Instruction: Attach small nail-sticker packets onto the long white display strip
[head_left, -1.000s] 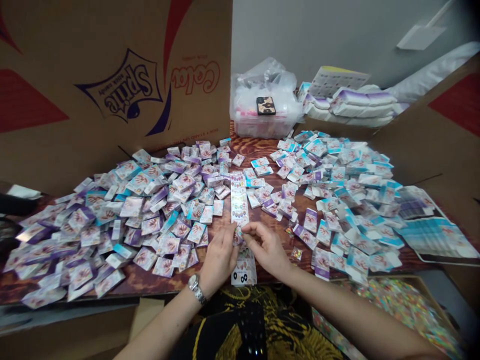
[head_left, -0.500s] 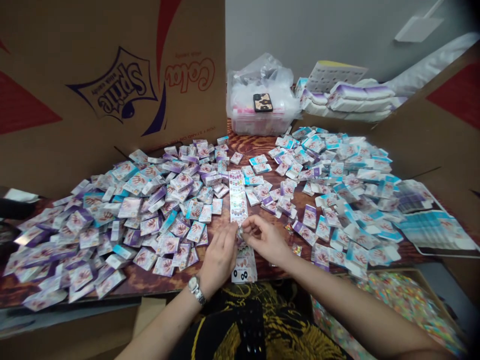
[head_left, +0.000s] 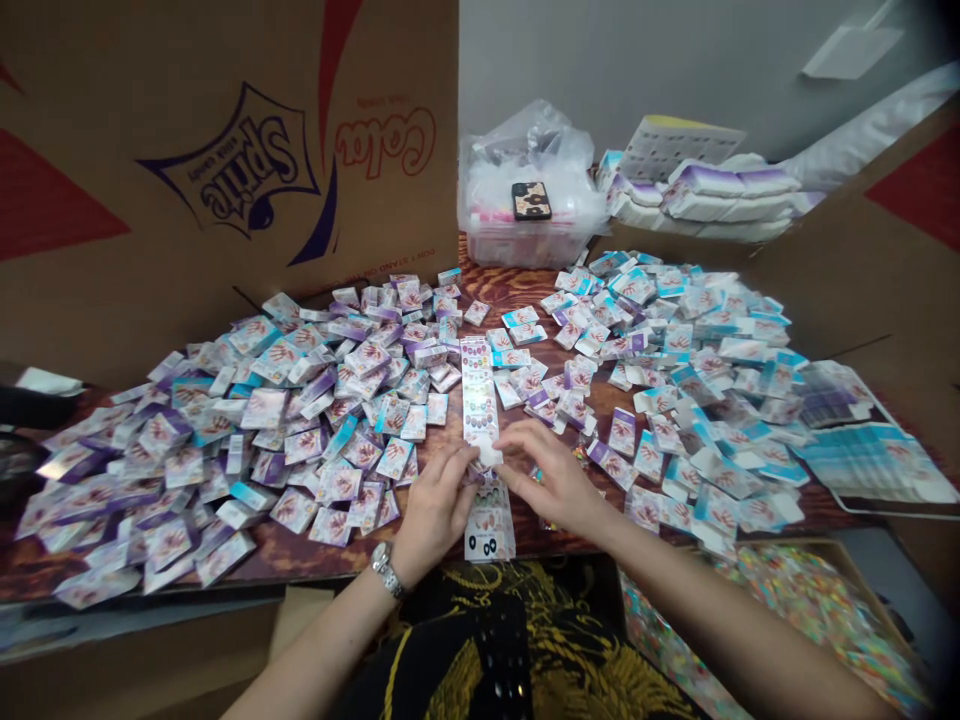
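Note:
A long printed card strip with nail designs [head_left: 480, 402] lies lengthwise on the table, with its lower end [head_left: 490, 530] reaching towards me. My left hand [head_left: 433, 500] grips the strip near its middle, and the fingertips cover that part. My right hand [head_left: 551, 475] rests just to the right of the strip, its fingers spread and its fingertips close to the strip's edge. A small clear sachet of shiny bits [head_left: 580, 455] lies beyond my right hand. Heaps of small white, purple and teal nail packets [head_left: 300, 440] spread out on both sides.
The wood table [head_left: 450, 555] runs between tall cardboard flaps [head_left: 225, 170]. At the back stand a plastic tub [head_left: 525, 240] with a phone on its lid and wrapped stacks [head_left: 720, 195]. A box of colourful pieces [head_left: 810, 610] sits at the lower right.
My right hand has moved away from the pinch beside my left hand, and its fingers have spread out. The strip stays in about the same place.

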